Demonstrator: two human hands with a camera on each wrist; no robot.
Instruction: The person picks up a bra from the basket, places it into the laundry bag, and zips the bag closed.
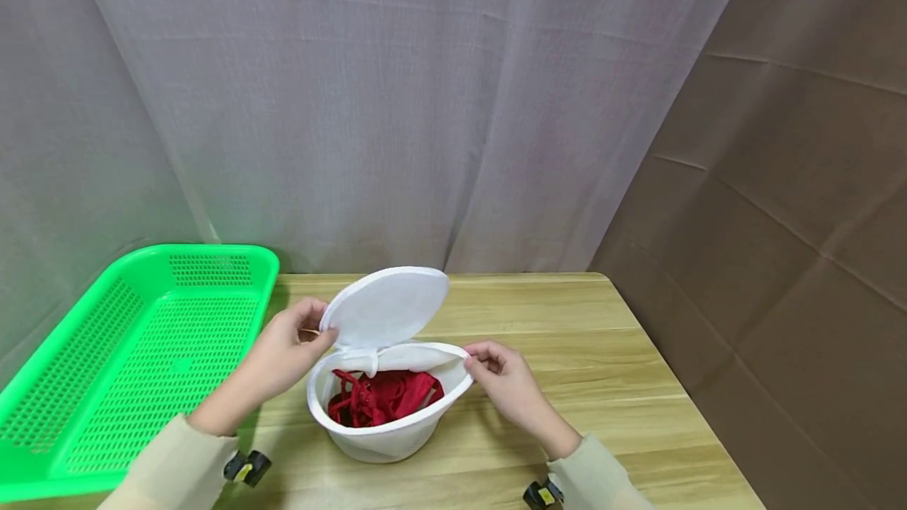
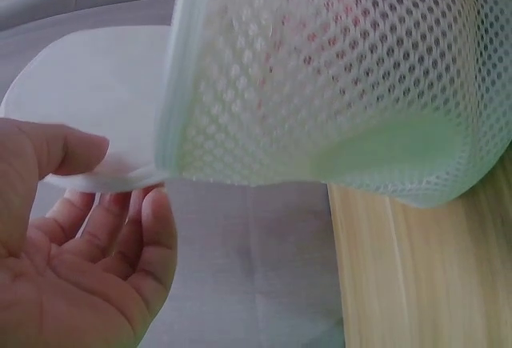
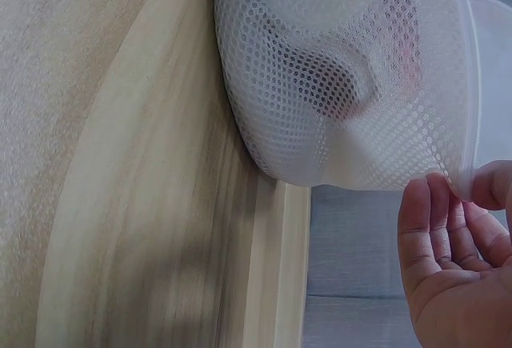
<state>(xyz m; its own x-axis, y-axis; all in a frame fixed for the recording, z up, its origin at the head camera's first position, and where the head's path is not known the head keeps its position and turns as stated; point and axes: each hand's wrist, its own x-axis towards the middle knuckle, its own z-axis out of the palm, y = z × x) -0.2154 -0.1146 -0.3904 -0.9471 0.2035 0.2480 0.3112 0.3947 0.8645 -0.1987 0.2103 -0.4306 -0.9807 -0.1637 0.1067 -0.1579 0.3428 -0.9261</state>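
A white mesh laundry bag [image 1: 383, 445] stands on the table with its round lid [image 1: 390, 305] raised at the back left. Inside lies a crumpled dark red cloth item with thin straps [image 1: 390, 396]; its exact kind is unclear. My left hand [image 1: 290, 349] pinches the lid's left edge between thumb and fingers, as the left wrist view also shows. On the opposite side, my right hand [image 1: 506, 384] pinches the rim of the bag's opening. Through the mesh wall [image 3: 320, 84], red shows faintly in the right wrist view.
To the left sits a large green plastic basket [image 1: 265, 290] with perforated sides, close to my left forearm. The wooden table [image 1: 567, 321] ends at a grey curtain [image 1: 354, 101] behind and a brown cloth wall [image 1: 794, 219] on the right.
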